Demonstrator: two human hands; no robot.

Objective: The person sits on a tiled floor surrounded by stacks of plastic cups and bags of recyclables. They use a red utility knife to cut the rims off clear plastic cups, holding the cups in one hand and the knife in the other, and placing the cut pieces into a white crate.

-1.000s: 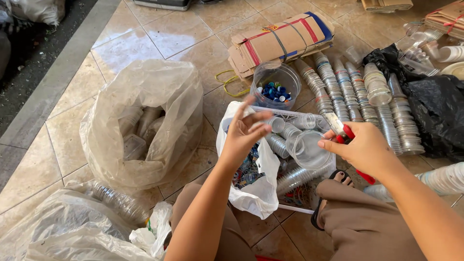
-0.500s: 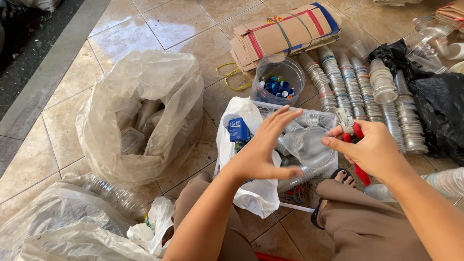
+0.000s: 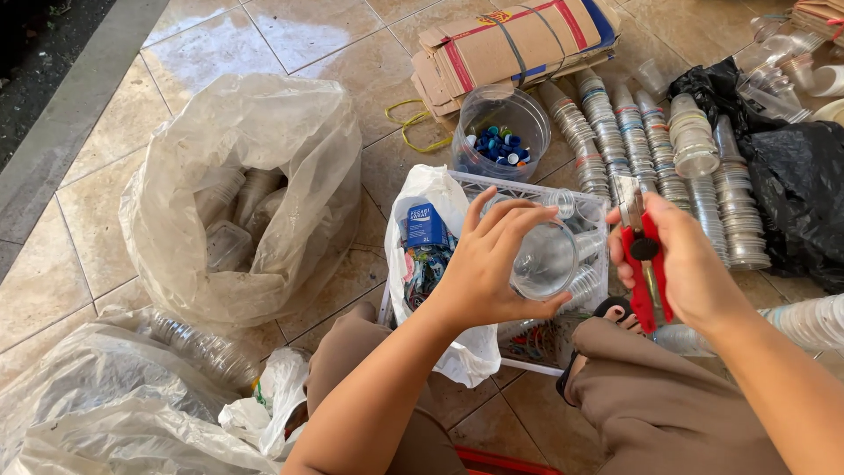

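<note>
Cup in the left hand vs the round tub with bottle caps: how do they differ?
The clear cup is held tipped on its side in the left hand; the round tub stands upright on the tiled floor. The cup looks empty; the tub holds mostly blue bottle caps. The tub is wider. Both are clear plastic.

Around the white basket [image 3: 587, 204]: bare floor [image 3: 290, 35] lies open beyond its left side. Stacked cups [image 3: 655, 141] block its right, a tub of caps [image 3: 501, 132] its far side, a big plastic bag [image 3: 237, 193] its left.
</note>
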